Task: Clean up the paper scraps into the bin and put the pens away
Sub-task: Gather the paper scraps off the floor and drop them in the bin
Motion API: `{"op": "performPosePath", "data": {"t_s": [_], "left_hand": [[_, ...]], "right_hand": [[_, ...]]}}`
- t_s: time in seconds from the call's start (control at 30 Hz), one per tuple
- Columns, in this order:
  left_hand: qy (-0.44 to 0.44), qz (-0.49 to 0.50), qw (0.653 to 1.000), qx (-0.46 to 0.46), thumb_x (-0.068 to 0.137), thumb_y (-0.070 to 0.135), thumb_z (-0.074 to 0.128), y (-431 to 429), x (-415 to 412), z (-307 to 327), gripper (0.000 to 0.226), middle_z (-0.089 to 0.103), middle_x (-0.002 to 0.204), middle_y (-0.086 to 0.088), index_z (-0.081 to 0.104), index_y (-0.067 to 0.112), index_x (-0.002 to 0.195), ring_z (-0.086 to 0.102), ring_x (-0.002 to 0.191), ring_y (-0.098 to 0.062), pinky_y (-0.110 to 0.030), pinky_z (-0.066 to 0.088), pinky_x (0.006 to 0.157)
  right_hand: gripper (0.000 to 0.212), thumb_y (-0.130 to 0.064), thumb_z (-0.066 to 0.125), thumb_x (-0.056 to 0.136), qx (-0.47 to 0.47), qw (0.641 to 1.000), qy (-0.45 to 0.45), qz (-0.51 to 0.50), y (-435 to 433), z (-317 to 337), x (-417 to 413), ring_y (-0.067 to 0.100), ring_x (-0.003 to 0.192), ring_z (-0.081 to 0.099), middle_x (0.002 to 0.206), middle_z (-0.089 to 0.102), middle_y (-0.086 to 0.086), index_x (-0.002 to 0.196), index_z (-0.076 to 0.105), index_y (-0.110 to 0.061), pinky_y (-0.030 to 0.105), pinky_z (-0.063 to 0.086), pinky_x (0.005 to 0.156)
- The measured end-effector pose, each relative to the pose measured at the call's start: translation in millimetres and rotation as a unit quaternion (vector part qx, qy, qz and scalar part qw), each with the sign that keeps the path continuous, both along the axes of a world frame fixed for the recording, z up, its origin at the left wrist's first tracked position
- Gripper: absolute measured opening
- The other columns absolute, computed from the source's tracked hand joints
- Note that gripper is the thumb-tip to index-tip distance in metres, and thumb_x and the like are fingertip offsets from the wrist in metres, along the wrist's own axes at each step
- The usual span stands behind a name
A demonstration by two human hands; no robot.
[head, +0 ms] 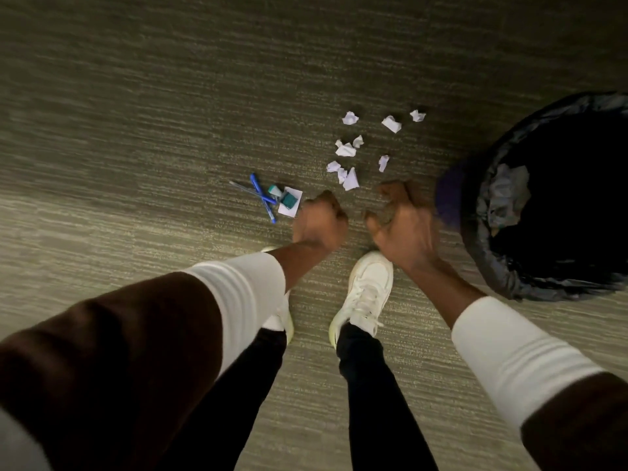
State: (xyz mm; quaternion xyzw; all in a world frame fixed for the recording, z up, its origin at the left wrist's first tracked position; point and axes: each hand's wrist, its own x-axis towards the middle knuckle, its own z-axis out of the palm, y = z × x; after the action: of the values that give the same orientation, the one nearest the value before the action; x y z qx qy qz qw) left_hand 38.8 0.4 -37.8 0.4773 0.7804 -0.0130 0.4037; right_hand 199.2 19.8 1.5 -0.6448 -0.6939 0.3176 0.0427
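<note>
Several crumpled white paper scraps (350,178) lie scattered on the grey carpet ahead of my feet. To their left, blue pens (261,195) lie crossed beside a small white sheet (291,208) with green-teal erasers on it. A black-lined bin (543,287) stands at the right with some paper inside. My left hand (321,220) is curled into a fist just right of the white sheet, with nothing visible in it. My right hand (401,220) hovers blurred, fingers bent and apart, between the scraps and the bin.
My white shoes (367,290) and dark trouser legs stand directly below the hands. The carpet (136,113) stretches bare to the left and far side. The bin's rim sits close to my right forearm.
</note>
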Motion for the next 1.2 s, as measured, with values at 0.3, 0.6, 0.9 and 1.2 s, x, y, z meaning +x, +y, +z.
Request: {"op": "performPosePath", "data": {"t_s": [0.3, 0.6, 0.9, 1.2], "left_hand": [[0.075, 0.11, 0.987, -0.089, 0.099, 0.037, 0.06, -27, -74, -119, 0.043, 0.066, 0.135, -0.014, 0.058, 0.013, 0.134, 0.066, 0.124, -0.036, -0.042, 0.054, 0.099], [0.067, 0.241, 0.964, -0.093, 0.094, 0.043, 0.071, -26, -83, -181, 0.063, 0.065, 0.137, -0.009, 0.044, 0.015, 0.143, 0.066, 0.125, -0.035, -0.042, 0.053, 0.099], [0.035, 0.31, 0.946, -0.091, 0.075, 0.046, 0.089, -20, -92, -194, 0.078, 0.069, 0.132, -0.009, 0.053, 0.017, 0.137, 0.068, 0.121, -0.035, -0.041, 0.058, 0.097], [-0.119, 0.478, 0.866, -0.086, 0.079, 0.03, 0.084, -27, -88, -203, 0.042, 0.079, 0.102, -0.006, 0.061, 0.026, 0.114, 0.078, 0.086, -0.03, -0.047, 0.067, 0.073]], "right_hand": [[0.098, -0.065, 0.075, 0.076, -0.091, 0.98, -0.121, 0.129, 22, -139, -56, 0.039, 0.143, 0.036, 0.155, 0.037, 0.015, 0.154, 0.031, -0.025, 0.053, 0.052, 0.099], [0.129, -0.079, 0.079, 0.061, -0.069, 0.966, -0.182, 0.172, 30, -204, -83, 0.044, 0.143, 0.035, 0.16, 0.021, 0.028, 0.161, 0.012, -0.034, 0.053, 0.051, 0.102], [0.066, -0.037, 0.08, 0.085, -0.045, 0.975, -0.116, 0.184, 33, -217, -98, 0.04, 0.117, 0.058, 0.146, 0.036, 0.025, 0.138, 0.043, -0.02, 0.049, 0.059, 0.092], [0.016, -0.011, 0.071, 0.09, -0.043, 0.982, -0.034, 0.18, 28, -223, -89, 0.04, 0.104, 0.063, 0.116, 0.062, 0.022, 0.106, 0.068, -0.009, 0.043, 0.052, 0.089]]}}
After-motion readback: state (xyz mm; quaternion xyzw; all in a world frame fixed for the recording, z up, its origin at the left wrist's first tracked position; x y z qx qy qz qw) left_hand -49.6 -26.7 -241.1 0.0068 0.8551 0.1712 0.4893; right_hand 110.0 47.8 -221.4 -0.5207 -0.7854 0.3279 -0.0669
